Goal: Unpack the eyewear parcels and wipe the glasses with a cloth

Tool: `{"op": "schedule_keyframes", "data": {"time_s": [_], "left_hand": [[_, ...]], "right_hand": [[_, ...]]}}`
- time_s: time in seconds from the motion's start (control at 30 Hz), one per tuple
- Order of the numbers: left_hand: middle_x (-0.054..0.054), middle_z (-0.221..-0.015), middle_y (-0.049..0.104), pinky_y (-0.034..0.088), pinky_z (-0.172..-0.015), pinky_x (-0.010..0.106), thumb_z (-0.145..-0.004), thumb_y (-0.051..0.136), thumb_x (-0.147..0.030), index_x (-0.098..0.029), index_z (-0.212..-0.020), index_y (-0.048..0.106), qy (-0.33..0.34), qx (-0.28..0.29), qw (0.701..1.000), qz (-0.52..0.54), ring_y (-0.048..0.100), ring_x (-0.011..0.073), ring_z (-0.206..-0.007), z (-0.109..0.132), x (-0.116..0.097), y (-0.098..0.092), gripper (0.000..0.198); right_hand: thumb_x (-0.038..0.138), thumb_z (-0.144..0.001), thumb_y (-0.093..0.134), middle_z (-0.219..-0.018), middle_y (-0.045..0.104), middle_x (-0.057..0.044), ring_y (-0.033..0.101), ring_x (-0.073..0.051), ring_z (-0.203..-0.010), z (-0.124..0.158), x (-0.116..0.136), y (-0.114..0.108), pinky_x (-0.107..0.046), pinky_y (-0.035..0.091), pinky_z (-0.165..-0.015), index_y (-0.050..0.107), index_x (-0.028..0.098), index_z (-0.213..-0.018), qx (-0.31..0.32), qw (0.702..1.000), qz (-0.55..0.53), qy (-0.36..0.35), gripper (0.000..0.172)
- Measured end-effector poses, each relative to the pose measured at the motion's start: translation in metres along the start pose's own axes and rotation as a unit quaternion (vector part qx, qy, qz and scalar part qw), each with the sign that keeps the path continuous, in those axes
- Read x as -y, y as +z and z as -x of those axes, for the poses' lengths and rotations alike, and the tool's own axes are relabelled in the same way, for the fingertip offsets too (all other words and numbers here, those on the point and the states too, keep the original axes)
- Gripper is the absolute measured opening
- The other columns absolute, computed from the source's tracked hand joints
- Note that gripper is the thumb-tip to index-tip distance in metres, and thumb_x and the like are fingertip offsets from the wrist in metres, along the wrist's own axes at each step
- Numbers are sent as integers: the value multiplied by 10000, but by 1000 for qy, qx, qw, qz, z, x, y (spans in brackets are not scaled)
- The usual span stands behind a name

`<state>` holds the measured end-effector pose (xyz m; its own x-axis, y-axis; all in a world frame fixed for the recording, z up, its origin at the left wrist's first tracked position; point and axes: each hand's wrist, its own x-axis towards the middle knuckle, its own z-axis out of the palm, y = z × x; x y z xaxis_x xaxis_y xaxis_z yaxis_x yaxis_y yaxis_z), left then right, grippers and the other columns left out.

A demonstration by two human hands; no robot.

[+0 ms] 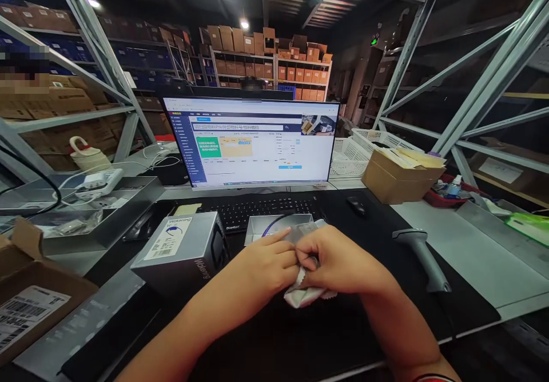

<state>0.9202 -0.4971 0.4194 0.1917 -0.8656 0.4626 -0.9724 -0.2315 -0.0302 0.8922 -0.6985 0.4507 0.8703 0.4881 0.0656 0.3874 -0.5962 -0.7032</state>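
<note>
Both my hands meet over the black desk mat, their fingers closed on a crumpled whitish plastic bag [302, 297]. My left hand [269, 262] grips it from the left, its index finger stretched out along the top. From the right, my right hand [337, 259] pinches the bag with curled fingers. What the bag holds cannot be made out. Just behind my hands lies an open grey box [256, 226] with a purple strip or cable in it, partly hidden by my fingers. Left of my hands stands a closed grey Wakening box [175, 250] with a label on top.
A monitor [257, 167] and black keyboard [274, 203] stand ahead. On the right are a mouse [355, 205], barcode scanner [424, 256] and carton [381, 179] of papers. An open carton [43, 290] sits at left, near a grey tray [132, 199]. Metal posts [96, 50] flank the desk.
</note>
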Motion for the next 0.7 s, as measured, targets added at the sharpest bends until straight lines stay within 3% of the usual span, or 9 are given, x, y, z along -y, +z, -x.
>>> {"op": "schedule_keyframes", "data": {"time_s": [0.1,0.23,0.3,0.47,0.7], "left_hand": [[-35,-868,691,344,-1212,426,-940,530,-66,-209,-920,637,12,-5,999,-32,639,133,-891,0,3,1,180],[-31,-906,700,244,-1260,461,-971,491,-85,-202,-884,619,12,-8,999,-41,644,139,-1039,3,4,-12,194],[-29,-918,713,201,-1273,457,-968,485,-77,-196,-873,614,6,-18,999,-48,642,142,-1084,6,5,-20,199],[-47,-1000,743,158,-1285,413,-924,531,-58,-202,-872,595,2,-49,998,-31,647,127,-1113,11,6,-33,166],[-48,-975,742,183,-1279,377,-897,589,-65,-205,-864,594,-12,-65,997,35,663,102,-1075,8,6,-28,144]], "right_hand": [[136,-689,726,-518,390,95,331,-59,-523,0,-1,2,-213,221,-479,400,184,-554,-23,1000,-1,-18,355],[235,-715,770,-529,312,101,283,-53,-523,-5,-10,-9,-206,231,-475,316,196,-547,70,985,-151,-48,485],[250,-703,783,-533,291,108,262,-47,-516,-7,-15,-16,-201,227,-463,318,201,-548,89,974,-199,-57,492],[232,-675,802,-532,319,111,296,-35,-504,-2,-19,-28,-174,271,-465,345,194,-546,74,971,-218,-64,477],[272,-645,841,-534,411,95,382,-43,-485,4,-33,-47,-158,298,-436,401,187,-562,49,971,-229,-51,456]]}}
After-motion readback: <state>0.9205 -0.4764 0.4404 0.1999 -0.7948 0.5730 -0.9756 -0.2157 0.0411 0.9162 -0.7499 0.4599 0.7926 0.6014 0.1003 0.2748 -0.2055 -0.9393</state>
